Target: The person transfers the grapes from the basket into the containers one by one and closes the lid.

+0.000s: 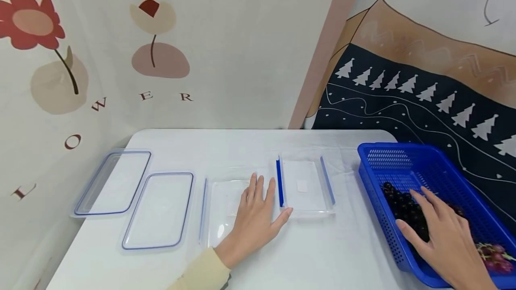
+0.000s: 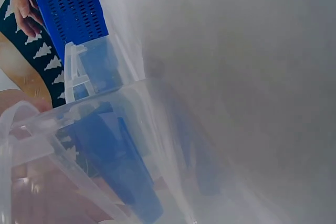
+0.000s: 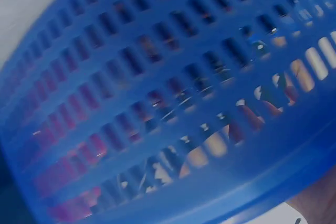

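At table [image 1: 346, 240], two hands [image 1: 255, 218] [image 1: 447, 240], two boxes [image 1: 219, 191] [image 1: 298, 176], one basket [image 1: 388, 218]

Head pic bright, clear box [image 1: 223, 202] w/ glare, wrist pics dim, blurry

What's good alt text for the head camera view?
A person's right hand is over dark grapes in a blue basket. The left hand is at one of two clear containers on a white table, with two clear lids at left.
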`<control>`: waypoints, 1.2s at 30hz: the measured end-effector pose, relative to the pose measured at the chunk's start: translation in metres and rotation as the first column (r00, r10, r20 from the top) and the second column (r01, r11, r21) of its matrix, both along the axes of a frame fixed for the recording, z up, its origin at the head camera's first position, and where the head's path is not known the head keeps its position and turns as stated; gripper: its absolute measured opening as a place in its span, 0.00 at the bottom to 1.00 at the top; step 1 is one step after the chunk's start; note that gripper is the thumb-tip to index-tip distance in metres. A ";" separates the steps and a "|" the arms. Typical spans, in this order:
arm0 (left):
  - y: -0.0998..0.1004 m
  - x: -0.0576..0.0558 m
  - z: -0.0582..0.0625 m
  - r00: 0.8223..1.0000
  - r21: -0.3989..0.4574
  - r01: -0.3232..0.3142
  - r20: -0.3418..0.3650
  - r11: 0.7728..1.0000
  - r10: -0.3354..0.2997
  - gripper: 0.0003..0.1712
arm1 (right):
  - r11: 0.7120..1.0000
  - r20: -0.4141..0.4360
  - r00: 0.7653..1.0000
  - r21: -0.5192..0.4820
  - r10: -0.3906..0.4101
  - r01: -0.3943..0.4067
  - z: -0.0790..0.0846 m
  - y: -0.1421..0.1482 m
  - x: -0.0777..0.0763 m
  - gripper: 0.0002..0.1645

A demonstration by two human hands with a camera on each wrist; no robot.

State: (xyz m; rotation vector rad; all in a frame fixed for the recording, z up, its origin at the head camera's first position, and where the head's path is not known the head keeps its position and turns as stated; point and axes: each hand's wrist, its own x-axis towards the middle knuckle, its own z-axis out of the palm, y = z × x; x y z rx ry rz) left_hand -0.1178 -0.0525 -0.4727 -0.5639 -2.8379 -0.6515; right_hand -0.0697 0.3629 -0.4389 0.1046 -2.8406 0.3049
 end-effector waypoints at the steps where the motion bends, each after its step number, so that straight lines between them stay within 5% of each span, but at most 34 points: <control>1: 0.001 0.000 0.000 1.000 -0.001 0.001 0.000 1.000 -0.001 0.49 | 1.000 0.004 1.000 0.003 -0.016 0.016 0.000 0.004 0.000 0.55; 10: 0.006 -0.001 -0.003 0.999 -0.033 0.012 -0.034 0.999 -0.013 0.47 | 0.989 0.059 0.988 0.048 -0.145 0.142 -0.007 0.038 0.005 0.57; 20: 0.007 -0.003 -0.003 1.000 -0.067 0.019 0.019 0.998 -0.017 0.41 | 0.968 0.077 0.966 -0.003 -0.249 0.250 -0.018 0.070 0.011 0.59; 25: 0.006 -0.002 -0.002 0.999 -0.057 0.012 0.033 0.998 -0.010 0.41 | 0.949 0.161 0.937 -0.004 -0.309 0.314 -0.022 0.080 0.014 0.61; 36: 0.005 -0.006 -0.007 1.000 -0.041 0.023 0.017 0.999 -0.022 0.38 | 0.946 0.325 0.889 0.080 -0.322 0.314 -0.017 0.098 0.011 0.61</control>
